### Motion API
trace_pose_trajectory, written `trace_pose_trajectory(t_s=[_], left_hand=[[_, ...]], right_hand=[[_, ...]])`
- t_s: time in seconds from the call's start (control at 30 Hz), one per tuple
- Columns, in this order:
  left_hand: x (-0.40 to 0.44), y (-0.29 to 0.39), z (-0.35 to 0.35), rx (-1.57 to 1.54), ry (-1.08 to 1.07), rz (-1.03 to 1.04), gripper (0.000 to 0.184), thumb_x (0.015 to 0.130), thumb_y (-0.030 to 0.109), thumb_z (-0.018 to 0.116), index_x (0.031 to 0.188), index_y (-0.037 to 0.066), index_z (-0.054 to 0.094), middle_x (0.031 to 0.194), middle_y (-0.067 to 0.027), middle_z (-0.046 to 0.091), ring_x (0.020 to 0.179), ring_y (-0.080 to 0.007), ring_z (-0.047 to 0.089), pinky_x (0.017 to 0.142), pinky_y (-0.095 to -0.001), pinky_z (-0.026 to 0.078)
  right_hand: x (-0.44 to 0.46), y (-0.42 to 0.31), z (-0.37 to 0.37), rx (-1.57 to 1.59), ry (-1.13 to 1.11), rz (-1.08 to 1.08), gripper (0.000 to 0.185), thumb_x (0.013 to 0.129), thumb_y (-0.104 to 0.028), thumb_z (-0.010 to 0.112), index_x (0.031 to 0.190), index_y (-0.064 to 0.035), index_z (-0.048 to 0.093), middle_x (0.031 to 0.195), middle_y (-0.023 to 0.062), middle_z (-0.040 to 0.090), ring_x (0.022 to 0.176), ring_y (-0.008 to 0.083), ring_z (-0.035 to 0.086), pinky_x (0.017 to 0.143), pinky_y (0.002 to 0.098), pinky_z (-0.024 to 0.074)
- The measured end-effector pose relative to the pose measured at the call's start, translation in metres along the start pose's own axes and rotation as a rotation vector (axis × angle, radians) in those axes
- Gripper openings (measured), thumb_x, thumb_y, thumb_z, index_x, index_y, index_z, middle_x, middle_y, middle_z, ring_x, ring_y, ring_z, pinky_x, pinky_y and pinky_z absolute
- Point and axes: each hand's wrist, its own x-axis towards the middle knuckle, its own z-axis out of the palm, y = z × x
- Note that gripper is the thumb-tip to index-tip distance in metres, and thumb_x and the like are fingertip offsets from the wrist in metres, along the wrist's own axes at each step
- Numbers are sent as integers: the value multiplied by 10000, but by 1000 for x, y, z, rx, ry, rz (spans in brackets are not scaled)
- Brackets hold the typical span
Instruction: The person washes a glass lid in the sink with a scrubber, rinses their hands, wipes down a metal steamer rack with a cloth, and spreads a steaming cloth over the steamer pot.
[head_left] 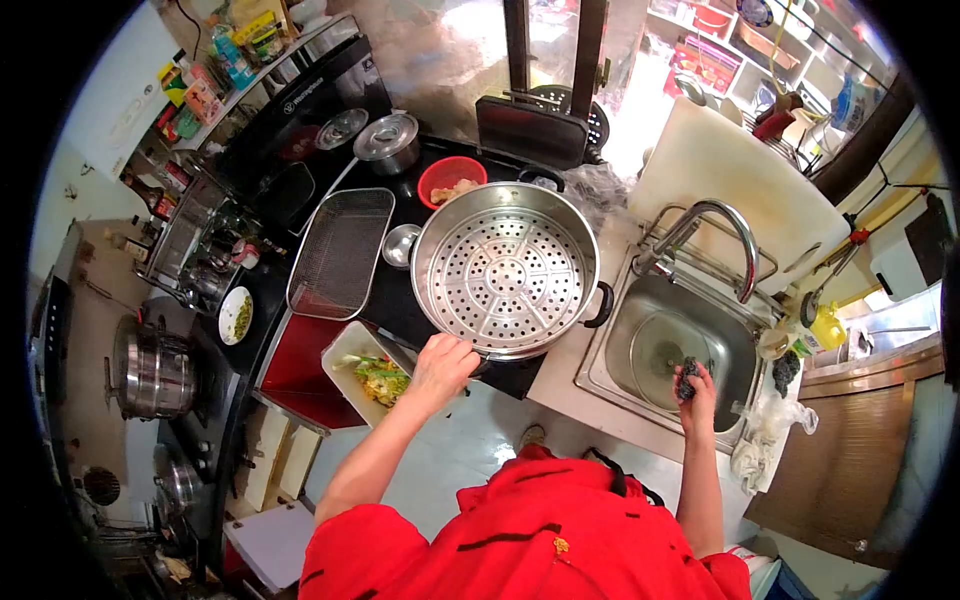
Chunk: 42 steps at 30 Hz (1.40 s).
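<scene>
A large steel steamer pot [505,335] with a perforated bottom sits on the dark counter to the left of the sink. My left hand [440,370] is closed at its near rim, around the black handle there, which my fingers mostly hide. Over the right part of the steel sink [640,345], my right hand [698,400] grips a dark, crinkled steel wool scrubber [686,379]. The curved faucet [745,240] rises behind the basin. Another dark scrubber [786,371] lies on the sink's right edge.
Left of the pot are a wire mesh basket [342,250], a small metal bowl [399,245] and a red bowl [432,180] with food. A bin [345,345] of vegetable scraps hangs below the counter edge. A white cutting board [710,170] leans behind the sink.
</scene>
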Motion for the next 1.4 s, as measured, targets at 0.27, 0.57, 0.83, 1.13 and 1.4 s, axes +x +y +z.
trace_pose_trajectory(t_s=[0.27, 0.57, 0.83, 1.13, 1.4], left_hand=[[12, -60, -22, -198, 150, -954, 369, 730, 232, 651, 1013, 35, 519, 835, -154, 578, 749, -332, 556, 682, -413, 440], [59, -109, 3, 156, -200, -944, 331, 673, 191, 658, 931, 24, 536, 845, -209, 619, 792, -393, 599, 695, -476, 474], [69, -102, -9, 258, -275, -913, 190, 825, 185, 476, 848, 48, 606, 820, -190, 625, 798, -353, 613, 681, -438, 492], [144, 52, -8, -300, 223, -506, 252, 819, -26, 464, 1045, 33, 560, 899, -98, 541, 821, -217, 536, 727, -312, 422], [143, 173, 211, -924, -306, -762, 538, 745, 79, 601, 1240, 3, 401, 1158, -167, 490, 1005, -255, 526, 814, -314, 456]], right_hand=[[-3, 11, -19, -42, 45, 50, 387, 770, -35, 474, 1155, -37, 434, 930, 155, 600, 712, 194, 586, 546, 281, 489], [-18, -8, -18, -133, 48, -18, 387, 758, 20, 472, 1144, 5, 475, 916, 162, 604, 736, 200, 593, 585, 278, 491], [-20, -5, -67, -40, 242, -2, 356, 739, 25, 503, 1095, 2, 511, 874, 143, 613, 686, 193, 588, 550, 282, 497], [21, 7, -103, -94, 309, 103, 335, 726, 11, 513, 1061, 7, 527, 781, 105, 574, 624, 179, 562, 499, 288, 462], [62, 10, -154, -199, 230, 157, 315, 708, -24, 551, 1020, 7, 571, 801, 87, 574, 659, 173, 550, 570, 295, 466]])
